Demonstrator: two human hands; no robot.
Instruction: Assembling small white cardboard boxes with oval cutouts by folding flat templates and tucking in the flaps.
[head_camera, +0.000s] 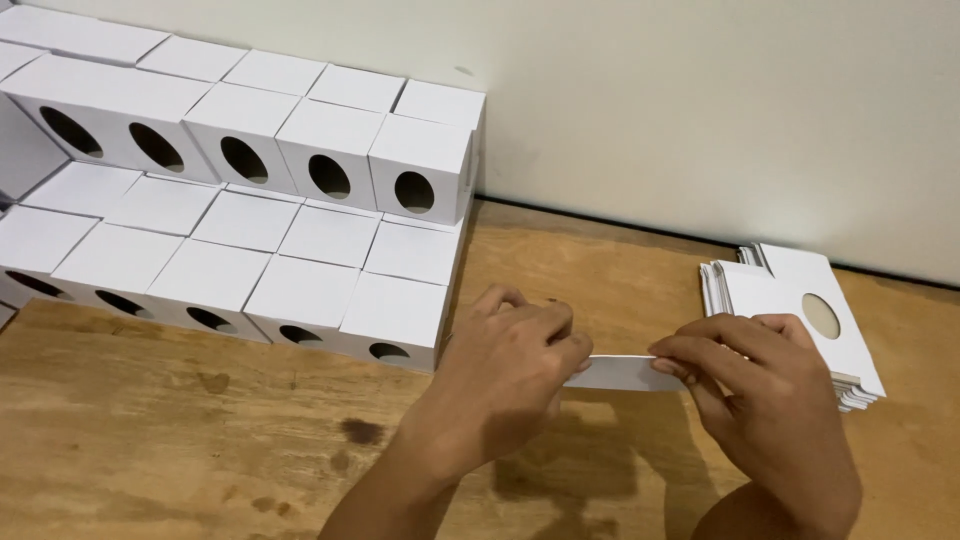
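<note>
Hands are meeting over the worn brown wooden table (150, 440), both pinching one flat white cardboard blank (625, 372) seen almost edge-on. The person's left hand (505, 375) is closing thumb and fingers on the blank's left end, and the right hand (765, 395) is pinching its right end, so each grip is pressed together on the card with nothing else in it. The blank is hanging just above the table, between the two hands, touching neither pile.

Beside the right hand, a stack of flat white cardboard blanks with a round cut-out (800, 310) is lying near the pale wall (700, 110). To the left, stepped rows of finished white cardboard boxes with oval holes in their fronts (260, 220) are standing against the wall, the nearest box lying just beside the left hand.

Judging from this, the step in hand looks like the start of folding: the blank is off the stack but is not yet showing any box shape. The next move probably calls for opening the flat card along its creases, with even pressure at both ends so the thin panels are not buckling, and for keeping it turned so the cut-out ends up on the front face.
</note>
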